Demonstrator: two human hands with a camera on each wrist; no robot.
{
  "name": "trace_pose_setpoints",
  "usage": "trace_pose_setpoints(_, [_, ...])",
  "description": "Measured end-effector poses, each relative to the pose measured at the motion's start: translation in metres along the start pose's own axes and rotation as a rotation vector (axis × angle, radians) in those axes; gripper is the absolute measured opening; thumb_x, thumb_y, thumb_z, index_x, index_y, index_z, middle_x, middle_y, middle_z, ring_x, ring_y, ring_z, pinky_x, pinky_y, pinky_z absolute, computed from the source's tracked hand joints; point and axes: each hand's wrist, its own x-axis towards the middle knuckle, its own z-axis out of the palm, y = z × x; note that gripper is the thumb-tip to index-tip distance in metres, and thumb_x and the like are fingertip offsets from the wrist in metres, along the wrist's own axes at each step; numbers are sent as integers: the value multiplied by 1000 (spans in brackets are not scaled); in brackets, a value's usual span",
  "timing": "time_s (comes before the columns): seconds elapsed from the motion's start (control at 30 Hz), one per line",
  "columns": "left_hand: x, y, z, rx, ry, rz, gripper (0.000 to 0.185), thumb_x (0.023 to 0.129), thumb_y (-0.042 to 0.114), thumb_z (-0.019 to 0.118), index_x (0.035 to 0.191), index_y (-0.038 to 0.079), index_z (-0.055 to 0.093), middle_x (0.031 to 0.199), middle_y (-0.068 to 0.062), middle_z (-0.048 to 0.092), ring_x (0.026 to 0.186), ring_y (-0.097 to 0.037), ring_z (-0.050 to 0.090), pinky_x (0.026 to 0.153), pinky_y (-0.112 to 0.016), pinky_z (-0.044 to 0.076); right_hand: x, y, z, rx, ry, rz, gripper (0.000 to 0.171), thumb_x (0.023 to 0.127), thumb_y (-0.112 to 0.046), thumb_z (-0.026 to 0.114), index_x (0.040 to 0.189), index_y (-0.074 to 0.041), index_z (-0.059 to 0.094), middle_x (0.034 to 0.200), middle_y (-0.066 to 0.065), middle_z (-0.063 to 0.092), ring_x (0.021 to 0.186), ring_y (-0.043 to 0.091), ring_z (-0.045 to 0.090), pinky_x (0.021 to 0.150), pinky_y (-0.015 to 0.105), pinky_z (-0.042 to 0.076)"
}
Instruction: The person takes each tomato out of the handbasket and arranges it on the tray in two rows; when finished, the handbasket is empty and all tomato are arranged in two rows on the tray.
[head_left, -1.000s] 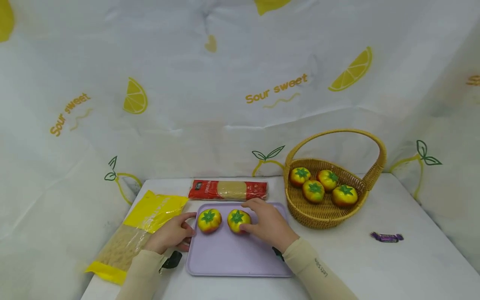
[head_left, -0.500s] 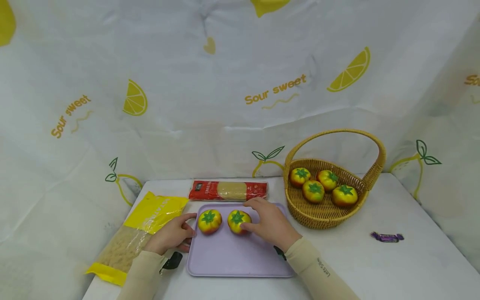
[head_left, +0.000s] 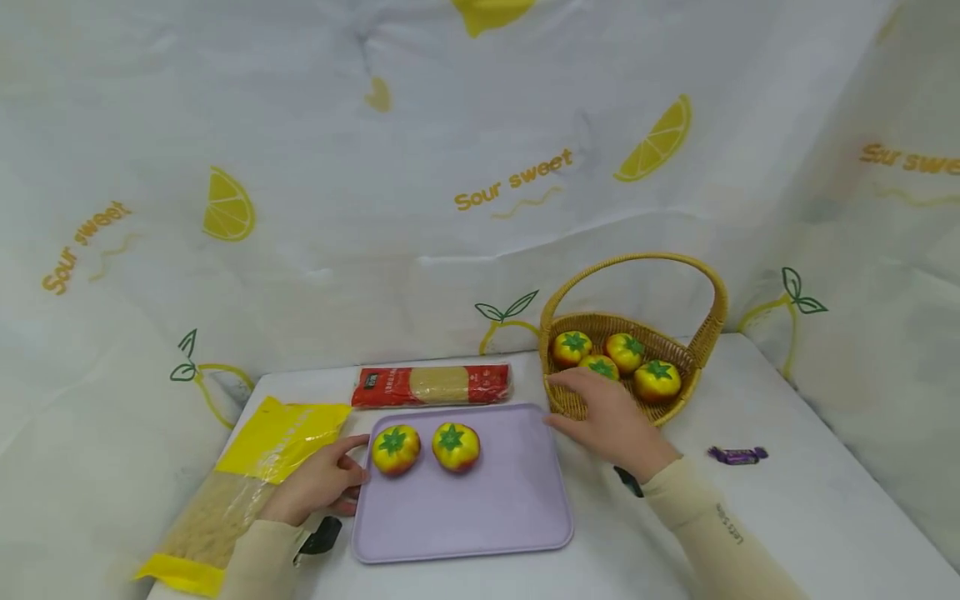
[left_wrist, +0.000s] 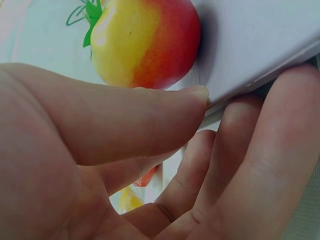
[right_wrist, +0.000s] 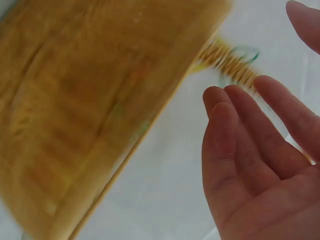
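Note:
My left hand (head_left: pixel 315 483) is at the left edge of a lilac tray (head_left: pixel 465 525). In the left wrist view, its thumb lies at the rim, with bent fingers against the tray's side and underside. Two yellow-red tomato-like fruits (head_left: pixel 455 447) with green star-shaped tops sit side by side on the tray's rear left. My right hand (head_left: pixel 611 421) is in front of a wicker basket (head_left: pixel 708 342), fingers loosely spread and holding nothing. Several similar fruits (head_left: pixel 657 382) lie inside the basket; the hand partly covers one of them.
Behind the tray lies a red noodle packet (head_left: pixel 435 385). A yellow, partly clear bag (head_left: pixel 247 475) of dry food lies left, beneath my left forearm. A purple wrapped candy (head_left: pixel 737 455) rests at the right. A lemon-printed white sheet (head_left: pixel 405 192) hangs behind the table.
My right hand has left the second fruit on the tray and moved right to the basket's front. The left hand stays at the tray edge. The head view has turned slightly right.

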Motion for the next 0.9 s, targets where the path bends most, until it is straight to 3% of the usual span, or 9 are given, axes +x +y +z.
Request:
trace_pose_setpoints(0.2, [0,0,-3,2,-7,-12,68,100,10,75,163,14,47,110,-16,65,81,-24,69,71,-38,69,-7,57,-49,-108,-2,67,61,97,-36,81,147,-6,64,149,22,64,135,47,61,111,68,53])
trace_pose_setpoints(0.37, [-1,0,-1,-6,-9,0,68,100,9,74,162,13,47,109,-16,65,79,-24,70,70,-38,69,-8,92,-72,-171,-43,157,64,99,-35,79,149,0,59,154,32,55,141,57,52,114,75,45])
trace_pose_setpoints(0.57, [-2,2,0,-11,-13,2,66,101,7,72,162,12,48,107,-16,65,79,-24,70,70,-38,69,-4,114,-75,-189,-84,196,70,98,-36,79,152,2,55,155,35,52,141,59,49,116,76,42])
trace_pose_setpoints(0.9, [-2,3,1,-3,-6,-6,66,101,7,72,162,11,48,107,-15,65,78,-23,70,70,-38,69,5,120,-66,-217,-107,209,71,98,-28,78,150,12,51,152,40,51,138,60,51,116,74,44])
